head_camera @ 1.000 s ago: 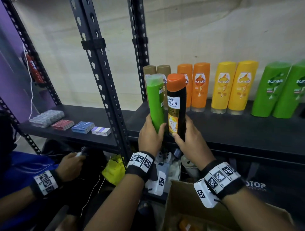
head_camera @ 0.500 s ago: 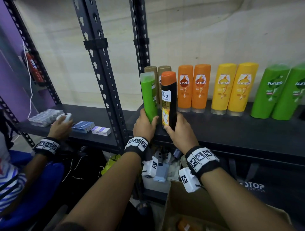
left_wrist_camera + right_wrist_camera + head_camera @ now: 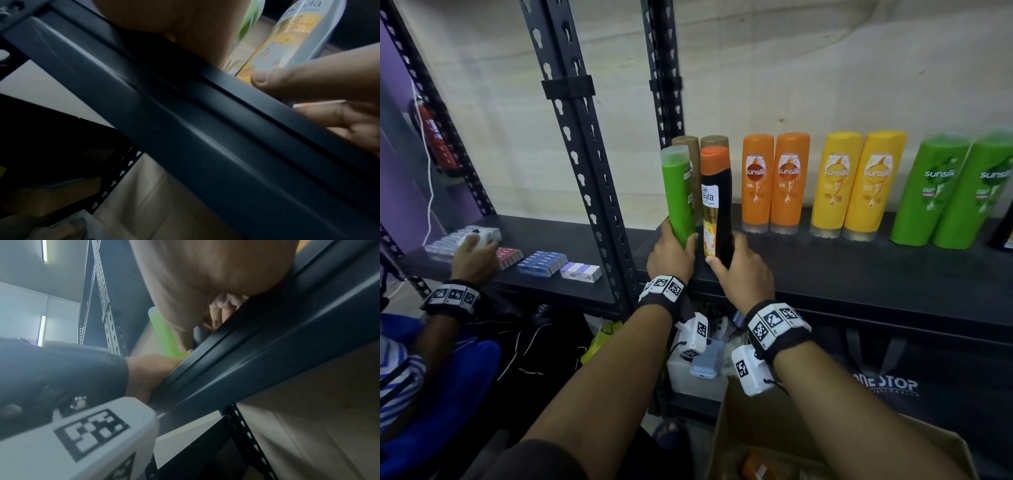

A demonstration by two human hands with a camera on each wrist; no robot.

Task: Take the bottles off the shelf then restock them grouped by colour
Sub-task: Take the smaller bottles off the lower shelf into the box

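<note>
Bottles stand in colour pairs along the back of the black shelf (image 3: 859, 274): two gold bottles (image 3: 714, 142) far left, then two orange bottles (image 3: 775, 181), two yellow bottles (image 3: 858, 185) and two green Sunsilk bottles (image 3: 955, 192) at right. In front of the gold pair, near the shelf's front edge, the left hand (image 3: 671, 255) wraps its fingers round the base of a green bottle (image 3: 678, 195), and the right hand (image 3: 744, 270) grips the base of a black bottle (image 3: 717, 209) with an orange cap. Both are held low and upright, side by side, probably so they can be set down standing without knocking the row behind. Neither matches the gold pair behind it, so their final spots remain a judgement call; the green one would seem to belong further right.

Whether either base already touches the shelf cannot be told: the hands cover it in the head view, and the shelf's front rail blocks most of both wrist views. The left wrist view shows only the black bottle's yellow label and a thumb. The rightmost green Sunsilk bottle is cut by the frame edge, and a dark item beyond it is too cropped to name. A cardboard box (image 3: 808, 442) below holds something orange, unclear. At far left another person's hand (image 3: 474, 257) rests on small boxes (image 3: 542, 263) on the neighbouring shelf.
</note>
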